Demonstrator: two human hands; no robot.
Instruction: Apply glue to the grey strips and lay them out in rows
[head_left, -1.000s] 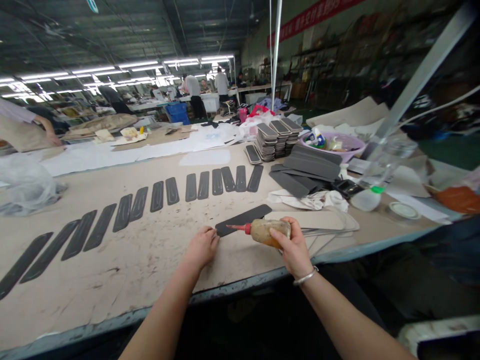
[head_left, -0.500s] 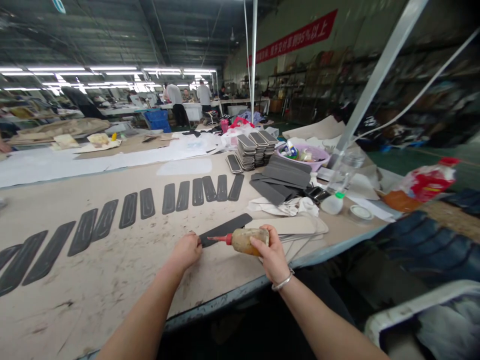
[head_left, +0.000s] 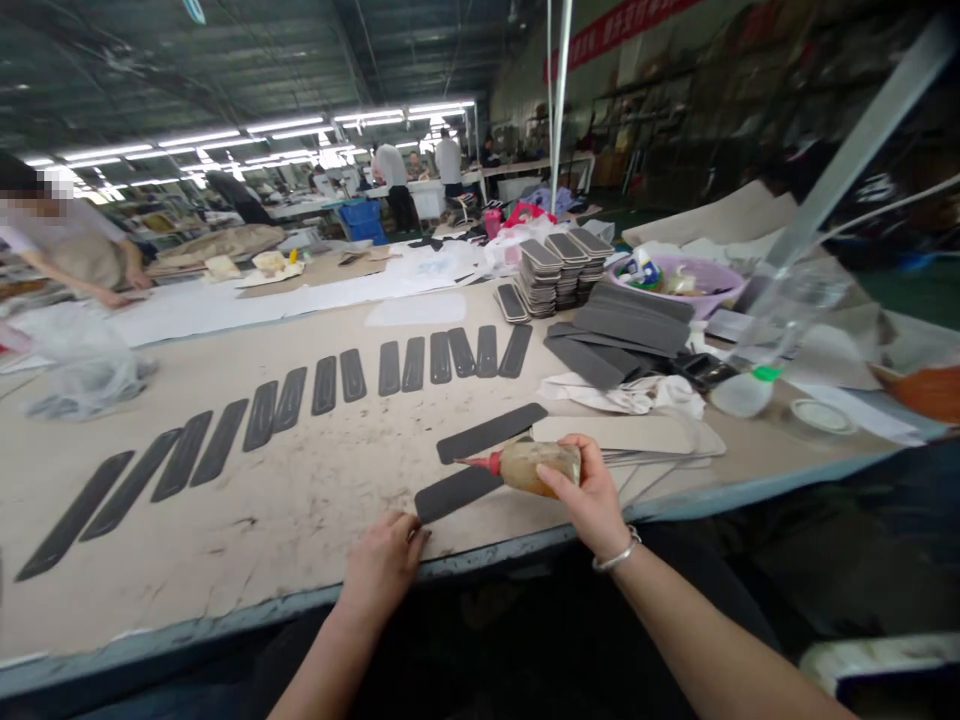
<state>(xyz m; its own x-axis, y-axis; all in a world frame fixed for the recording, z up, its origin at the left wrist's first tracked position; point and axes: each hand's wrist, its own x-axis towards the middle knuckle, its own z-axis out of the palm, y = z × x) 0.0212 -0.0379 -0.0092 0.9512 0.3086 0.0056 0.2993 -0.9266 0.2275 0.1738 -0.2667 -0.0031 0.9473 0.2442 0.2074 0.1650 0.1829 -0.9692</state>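
Note:
My right hand (head_left: 592,495) is wrapped round a squeeze bottle (head_left: 536,468) of yellowish-brown liquid, tilted flat with its red nozzle pointing left. The nozzle tip is over the space between two dark grey strips. The nearer strip (head_left: 456,493) lies by the table's front edge, partly hidden under the bottle. The fingers of my left hand (head_left: 384,562) are closed at its left end. Just behind lies the farther strip (head_left: 491,432), flat on the table. Beyond, a slanting row of dark strips (head_left: 325,385) carries shiny wet-looking outlines.
Beige panels (head_left: 619,433) lie right of the strips. Behind them are a white cloth (head_left: 637,393), dark sheets (head_left: 634,320), stacked pads (head_left: 555,270) and a purple basin (head_left: 724,290). A green-capped bottle (head_left: 742,393) stands right. A co-worker (head_left: 67,240) is across the table, near a plastic bag (head_left: 90,360).
The view has swung left, bringing a co-worker into sight. A second dark strip now shows in front of the first, and my left hand has moved nearer the table edge to it.

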